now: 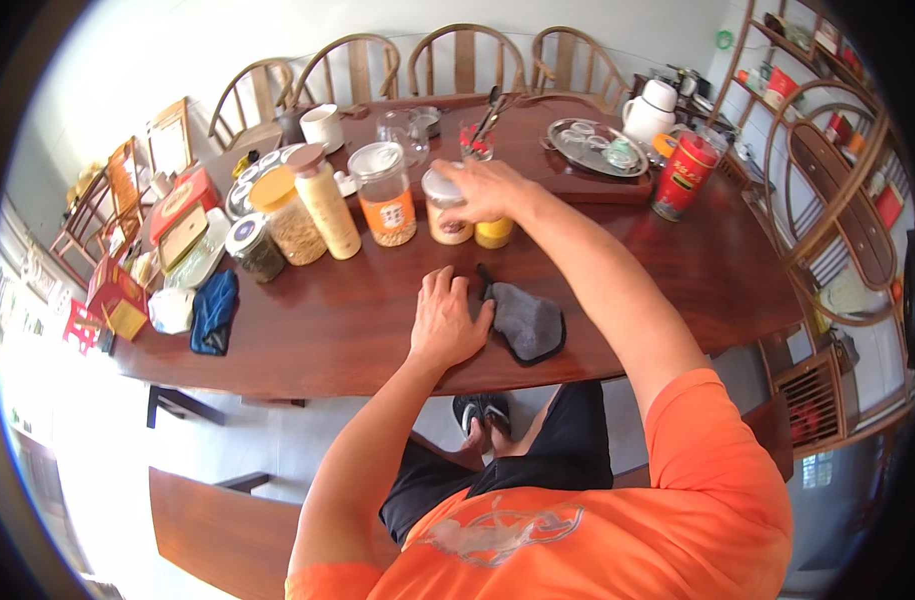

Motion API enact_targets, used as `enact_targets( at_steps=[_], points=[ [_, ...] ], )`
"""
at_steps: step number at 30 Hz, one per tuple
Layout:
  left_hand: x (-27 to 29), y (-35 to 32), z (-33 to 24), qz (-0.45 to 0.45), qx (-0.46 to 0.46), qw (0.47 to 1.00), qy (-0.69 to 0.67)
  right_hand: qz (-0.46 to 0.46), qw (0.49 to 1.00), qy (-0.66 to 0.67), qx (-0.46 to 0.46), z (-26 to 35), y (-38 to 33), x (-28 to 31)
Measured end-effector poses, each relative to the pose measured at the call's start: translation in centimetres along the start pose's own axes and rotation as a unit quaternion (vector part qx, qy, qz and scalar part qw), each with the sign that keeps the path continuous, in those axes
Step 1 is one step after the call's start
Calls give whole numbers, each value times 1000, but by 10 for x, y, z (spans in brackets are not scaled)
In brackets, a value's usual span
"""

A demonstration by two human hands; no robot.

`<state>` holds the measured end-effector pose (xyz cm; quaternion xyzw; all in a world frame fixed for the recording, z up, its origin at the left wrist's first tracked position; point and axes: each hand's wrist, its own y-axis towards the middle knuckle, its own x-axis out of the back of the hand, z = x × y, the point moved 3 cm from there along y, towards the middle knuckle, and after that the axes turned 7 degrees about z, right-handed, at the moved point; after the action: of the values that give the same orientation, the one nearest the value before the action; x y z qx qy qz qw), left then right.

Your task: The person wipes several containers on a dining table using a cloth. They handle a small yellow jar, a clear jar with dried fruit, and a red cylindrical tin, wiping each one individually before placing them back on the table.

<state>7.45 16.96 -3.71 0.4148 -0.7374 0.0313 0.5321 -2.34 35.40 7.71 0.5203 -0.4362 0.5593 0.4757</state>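
Note:
My right hand (485,190) is on a clear jar (451,229) with a pale lid, fingers across its top and thumb along its near side. Just right of that jar stands a small yellow container (493,235). Palm down on the tabletop rests my left hand (447,320), fingers spread, holding nothing. Close to its thumb lies a grey cloth (527,322) with a dark edge and loop. In a row to the left are an orange-labelled jar (385,200), a tall cream bottle (327,208), an orange-lidded jar (292,222) and a dark-filled jar (254,250).
The dark wooden table (307,345) also bears a red canister (683,178), a silver tray (597,165) with glassware, a white thermos jug (650,110), a white mug (323,128) and a blue cloth (214,310). Wooden chairs (465,65) line the far side.

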Motion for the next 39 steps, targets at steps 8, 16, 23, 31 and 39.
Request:
enact_targets(
  at_steps=[8,16,23,31,39],
  points=[
    [1,2,-2,-10,-30,999,-30,-73,995,25,60,12,-89,0],
    [1,-5,3,16,-33,999,26,-39,979,71,-185,-84,-256,34],
    [4,-1,-3,39,-33,997,60,-115,891,-7,-440,-227,-335,56],
    [2,0,-2,31,-45,997,54,-137,813,-27,-565,-333,-350,35],
    [13,-3,-7,39,-29,997,59,-230,835,58,-495,-338,-398,16]
  ],
)
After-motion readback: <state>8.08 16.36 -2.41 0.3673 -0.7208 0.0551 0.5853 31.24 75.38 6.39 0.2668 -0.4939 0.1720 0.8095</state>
